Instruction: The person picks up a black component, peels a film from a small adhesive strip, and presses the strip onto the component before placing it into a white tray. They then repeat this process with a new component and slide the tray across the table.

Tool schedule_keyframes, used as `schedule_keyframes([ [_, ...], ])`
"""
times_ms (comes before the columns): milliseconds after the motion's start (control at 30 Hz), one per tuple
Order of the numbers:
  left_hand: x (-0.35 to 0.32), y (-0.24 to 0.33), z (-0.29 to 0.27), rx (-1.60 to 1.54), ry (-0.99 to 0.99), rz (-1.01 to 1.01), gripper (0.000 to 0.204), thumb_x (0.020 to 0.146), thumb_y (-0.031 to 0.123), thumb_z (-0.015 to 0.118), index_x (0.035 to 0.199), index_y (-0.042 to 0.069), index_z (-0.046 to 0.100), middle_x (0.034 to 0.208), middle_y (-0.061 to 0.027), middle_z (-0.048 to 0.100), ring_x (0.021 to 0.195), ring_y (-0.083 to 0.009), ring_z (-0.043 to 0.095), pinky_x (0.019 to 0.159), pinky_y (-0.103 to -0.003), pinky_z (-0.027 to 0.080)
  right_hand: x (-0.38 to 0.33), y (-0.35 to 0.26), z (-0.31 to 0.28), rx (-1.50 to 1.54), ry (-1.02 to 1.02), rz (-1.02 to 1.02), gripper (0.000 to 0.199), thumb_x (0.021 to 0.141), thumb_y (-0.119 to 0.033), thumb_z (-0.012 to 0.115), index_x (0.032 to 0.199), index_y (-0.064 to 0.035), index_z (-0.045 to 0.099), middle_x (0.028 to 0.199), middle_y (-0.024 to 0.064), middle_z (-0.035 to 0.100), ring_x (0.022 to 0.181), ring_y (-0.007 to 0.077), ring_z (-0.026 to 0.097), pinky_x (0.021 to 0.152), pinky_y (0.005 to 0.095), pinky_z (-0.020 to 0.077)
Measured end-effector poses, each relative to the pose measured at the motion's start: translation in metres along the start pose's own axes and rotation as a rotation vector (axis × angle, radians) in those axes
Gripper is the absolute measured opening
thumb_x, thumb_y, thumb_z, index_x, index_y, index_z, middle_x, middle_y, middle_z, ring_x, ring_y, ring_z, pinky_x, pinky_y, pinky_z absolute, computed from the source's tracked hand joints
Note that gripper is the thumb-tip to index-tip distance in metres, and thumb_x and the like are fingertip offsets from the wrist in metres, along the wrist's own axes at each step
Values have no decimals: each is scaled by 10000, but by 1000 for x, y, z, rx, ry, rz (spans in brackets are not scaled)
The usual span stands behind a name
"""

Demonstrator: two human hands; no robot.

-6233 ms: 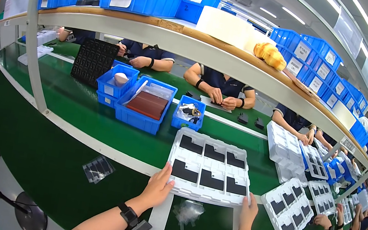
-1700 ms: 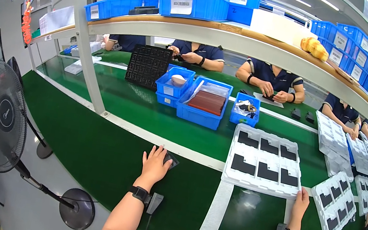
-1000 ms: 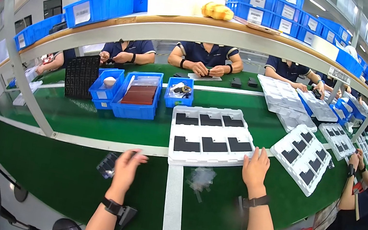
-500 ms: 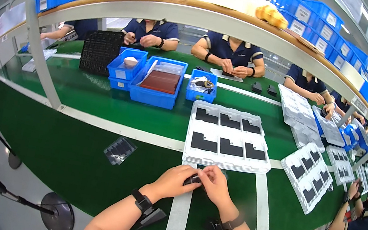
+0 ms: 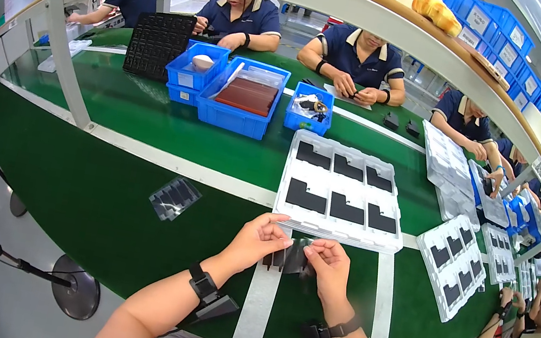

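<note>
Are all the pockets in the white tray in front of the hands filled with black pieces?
No, the white tray shows six black pieces in two rows, while its strip nearest the hands lies bare.

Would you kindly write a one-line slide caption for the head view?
Both hands, left and right, hold a clear plastic packet of dark parts before a white moulded tray.
</note>
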State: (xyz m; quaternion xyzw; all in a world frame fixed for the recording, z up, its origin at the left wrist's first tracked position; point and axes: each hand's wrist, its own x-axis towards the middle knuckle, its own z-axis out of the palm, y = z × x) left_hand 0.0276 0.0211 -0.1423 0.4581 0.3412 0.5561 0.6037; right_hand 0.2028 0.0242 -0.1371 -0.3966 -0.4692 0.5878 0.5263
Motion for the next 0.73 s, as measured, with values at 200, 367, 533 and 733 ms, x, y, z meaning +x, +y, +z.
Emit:
schedule_keyframes([
  [200, -1, 2, 0, -25, -41, -26, 359, 782, 0, 609, 1120, 4, 490, 771, -18, 578, 729, -73, 554, 673, -204, 440, -2, -1, 0, 22, -31, 7, 136, 764, 22, 627, 878, 3, 556, 778, 28, 595, 701, 64, 546, 616, 180, 440],
  [367, -3, 2, -2, 55, -100, -32, 283, 780, 11, 617, 1052, 6, 541, 747, 1, 563, 707, -60, 535, 670, -201, 435, -5, 0, 0, -57, -44, -58, 108, 765, 7, 635, 859, 7, 581, 784, 30, 597, 704, 64, 550, 629, 183, 443],
  [533, -3, -1, -5, 244, -277, -98, 125, 779, 44, 637, 895, 12, 601, 781, -3, 587, 723, -54, 541, 649, -203, 435, -7, 2, -2, -271, -52, -185, 119, 751, -39, 661, 848, 6, 610, 768, 38, 611, 690, 78, 564, 618, 200, 454],
  [733, -3, -4, -5, 280, -282, -78, 98, 791, 51, 627, 879, 19, 599, 807, -10, 602, 744, -60, 552, 668, -209, 447, -4, 1, -2, -390, -66, -315, 134, 745, -57, 670, 858, -3, 619, 771, 55, 624, 708, 95, 584, 644, 209, 467],
])
